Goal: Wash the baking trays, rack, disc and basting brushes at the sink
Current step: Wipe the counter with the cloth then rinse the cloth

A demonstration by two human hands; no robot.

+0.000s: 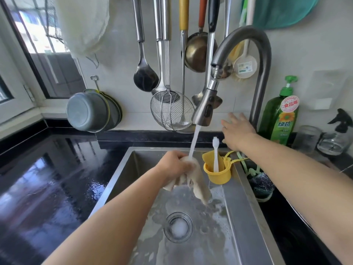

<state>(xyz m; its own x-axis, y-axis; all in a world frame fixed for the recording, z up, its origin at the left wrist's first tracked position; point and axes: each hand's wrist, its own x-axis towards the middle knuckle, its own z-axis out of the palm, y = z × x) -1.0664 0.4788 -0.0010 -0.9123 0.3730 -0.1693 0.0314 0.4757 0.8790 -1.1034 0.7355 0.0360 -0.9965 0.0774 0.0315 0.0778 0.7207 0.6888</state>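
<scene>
Cloth (193,178) gripped in left hand (175,165) under running tap (205,109) for rinsing; right hand (236,131), fingers spread, reached toward tap base.

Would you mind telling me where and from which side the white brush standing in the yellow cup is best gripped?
Pinch the white brush on its upper handle, just below the bristled head, coming from above. It stands roughly upright with its lower end inside the yellow cup hung at the steel sink rim, so only the top is exposed and it should lift straight out.
</scene>
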